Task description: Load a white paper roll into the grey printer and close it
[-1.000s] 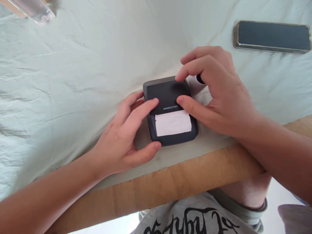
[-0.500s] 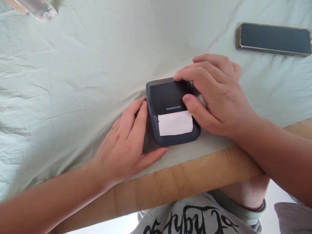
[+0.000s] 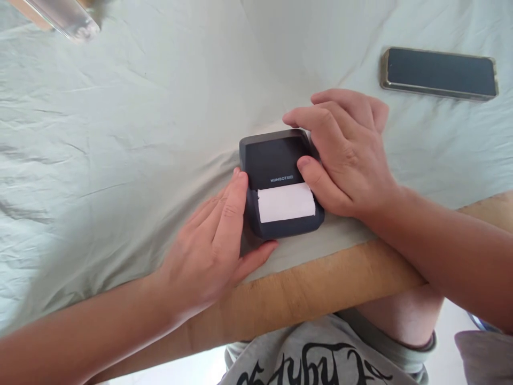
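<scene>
A dark label printer (image 3: 276, 155) marked NIIMBOT lies on the cloth, with a strip of white label paper (image 3: 286, 204) across its lower front. My left hand (image 3: 212, 235) cups its left side, fingers along the edge and thumb under the front corner. From the right, my right hand (image 3: 348, 149) grips the printer, its thumb on the upper face beside the paper and its index finger bent over the far right corner. The other fingers of that hand curl above the cloth. The printer's right side is partly hidden by my right hand.
A phone (image 3: 441, 72) in a clear case rests at the upper right. At the upper left is part of a clear plastic object (image 3: 76, 21). The pale wrinkled cloth (image 3: 160, 96) covers the table, whose wooden edge (image 3: 288, 289) runs along the near side.
My right index finger has shifted slightly left and past the printer's far edge. My left fingers have closed in a little on its side. The whole view has shifted slightly.
</scene>
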Available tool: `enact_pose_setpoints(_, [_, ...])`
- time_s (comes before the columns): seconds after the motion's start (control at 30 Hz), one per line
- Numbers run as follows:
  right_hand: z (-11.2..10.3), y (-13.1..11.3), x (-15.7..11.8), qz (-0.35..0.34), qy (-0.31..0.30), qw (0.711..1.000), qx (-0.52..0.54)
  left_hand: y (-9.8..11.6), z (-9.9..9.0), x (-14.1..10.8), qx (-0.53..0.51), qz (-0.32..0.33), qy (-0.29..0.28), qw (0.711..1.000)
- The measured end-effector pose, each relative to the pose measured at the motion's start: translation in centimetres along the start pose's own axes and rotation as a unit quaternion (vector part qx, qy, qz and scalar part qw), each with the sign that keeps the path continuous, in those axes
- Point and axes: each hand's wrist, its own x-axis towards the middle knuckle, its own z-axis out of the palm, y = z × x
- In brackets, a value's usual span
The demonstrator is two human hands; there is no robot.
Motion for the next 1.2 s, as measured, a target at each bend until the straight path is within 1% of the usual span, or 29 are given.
enact_pose_setpoints(0.13, [0.0, -0.3, 0.0, 0.006, 0.014, 1.0, -0.021, 0.0, -0.3, -0.3, 0.028, 0.031, 0.021, 0.999])
enact_pose_setpoints(0.2, [-0.2, -0.5, 0.0, 0.011, 0.004, 0.999, -0.03, 0.0, -0.4, -0.3, 0.038, 0.03, 0.024, 0.999])
enact_pose_setpoints(0.33, [-0.3, -0.8, -0.1, 0.032, -0.005, 0.999, -0.034, 0.2, -0.3, -0.2, 0.031, -0.01, 0.0, 0.999])
enact_pose_setpoints(0.43, [-0.4, -0.8, -0.1, 0.045, -0.009, 0.999, -0.028, 0.4, -0.2, 0.0, 0.016, -0.048, -0.005, 0.999])
enact_pose_setpoints(0.63, [-0.3, -0.4, 0.3, 0.031, -0.029, 0.999, -0.013, 0.2, -1.1, 0.6, -0.008, -0.095, -0.053, 0.994])
enact_pose_setpoints(0.73, [0.1, -0.1, 0.2, 0.016, -0.02, 1.0, 0.013, 0.1, -1.2, 0.6, -0.038, -0.127, -0.072, 0.989])
enact_pose_setpoints(0.8, [0.4, 0.1, 0.2, 0.014, -0.011, 1.0, 0.025, 0.1, -1.0, 0.5, -0.053, -0.137, -0.07, 0.987])
enact_pose_setpoints(0.93, [0.9, 0.6, -0.1, 0.014, -0.008, 1.0, 0.02, 0.0, -0.4, 0.0, -0.038, -0.125, -0.046, 0.99])
enact_pose_setpoints(1.03, [0.5, 0.7, -0.2, 0.002, -0.001, 1.0, 0.008, -0.4, -0.3, 0.0, -0.021, -0.127, -0.03, 0.991])
enact_pose_setpoints(1.1, [-0.2, 0.6, -0.2, -0.003, -0.003, 1.0, 0.001, -1.0, -0.3, 0.1, -0.027, -0.122, -0.039, 0.991])
enact_pose_setpoints(1.2, [-1.7, 0.3, 0.1, -0.005, -0.026, 1.0, 0.003, -1.9, -0.3, 0.4, -0.049, -0.096, -0.076, 0.991])
